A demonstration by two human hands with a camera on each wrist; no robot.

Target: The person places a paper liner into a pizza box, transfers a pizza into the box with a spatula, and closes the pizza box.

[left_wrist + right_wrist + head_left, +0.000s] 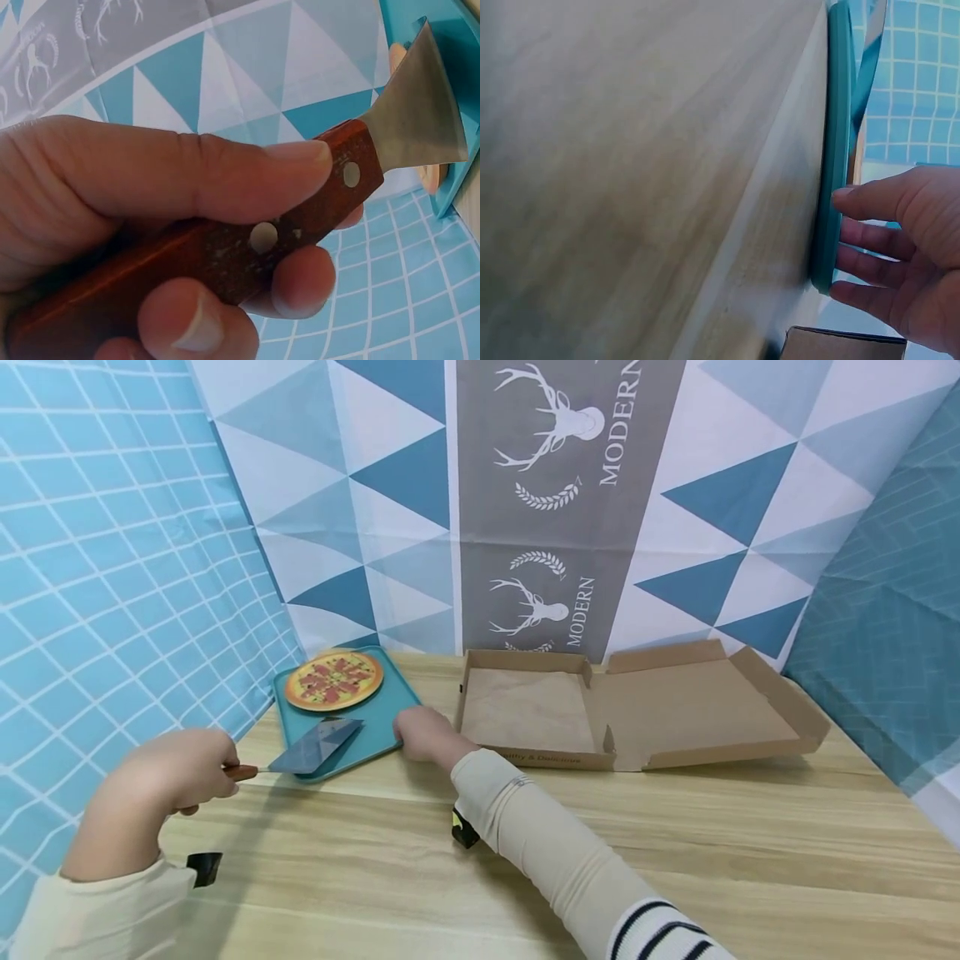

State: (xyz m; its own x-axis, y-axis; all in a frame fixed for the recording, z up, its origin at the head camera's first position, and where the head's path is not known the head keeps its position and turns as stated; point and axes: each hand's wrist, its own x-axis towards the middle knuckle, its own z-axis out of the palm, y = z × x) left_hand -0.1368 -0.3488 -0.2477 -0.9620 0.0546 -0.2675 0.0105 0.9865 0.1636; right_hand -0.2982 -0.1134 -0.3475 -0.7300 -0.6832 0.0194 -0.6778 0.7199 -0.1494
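Observation:
My left hand (176,768) grips the wooden handle (292,202) of a pizza spatula (315,747), thumb lying along the top. Its flat metal blade (424,105) reaches over the near part of a teal tray (375,739). On the tray's far part lies a round pizza (333,681), topped with reddish and green pieces; the blade's tip is short of its near edge. My right hand (427,732) holds the tray at its near right corner. In the right wrist view the thumb (862,199) is on the rim, with several fingertips beside it.
An open cardboard pizza box (528,710) stands right of the tray, its lid (705,710) folded out to the right. Both are on a wood-grain table (420,860). A patterned backdrop (540,527) rises behind, and a blue checked sheet (112,568) borders the left side.

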